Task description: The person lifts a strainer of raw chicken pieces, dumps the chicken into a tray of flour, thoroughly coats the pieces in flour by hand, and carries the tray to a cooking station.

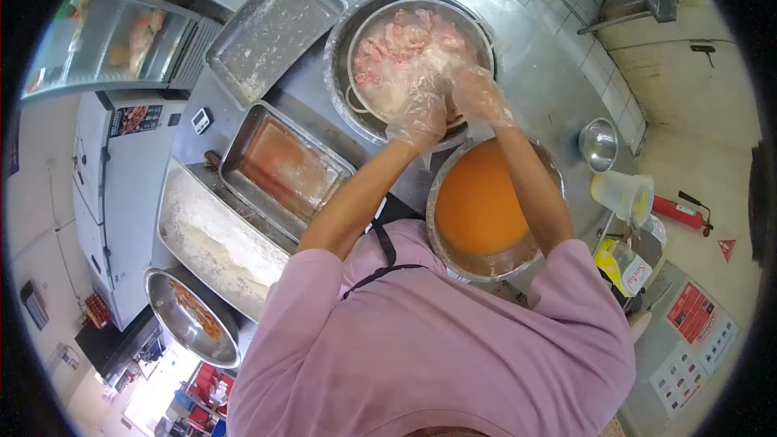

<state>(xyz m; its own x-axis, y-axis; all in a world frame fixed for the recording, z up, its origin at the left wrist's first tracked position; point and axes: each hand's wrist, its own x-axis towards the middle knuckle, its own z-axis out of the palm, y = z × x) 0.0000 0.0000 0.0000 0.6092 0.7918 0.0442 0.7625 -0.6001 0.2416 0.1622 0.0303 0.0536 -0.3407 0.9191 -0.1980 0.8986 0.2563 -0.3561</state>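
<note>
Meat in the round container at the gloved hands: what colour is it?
The meat is pink with whitish patches, seen best in the head view.

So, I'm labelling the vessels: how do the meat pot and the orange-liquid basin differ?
The meat pot holds pink pieces amid something whitish; the orange-liquid basin holds smooth orange liquid. The left hand and right hand are at the meat pot, while only the right forearm passes over the orange-liquid basin. Both are round and open-topped.
</note>
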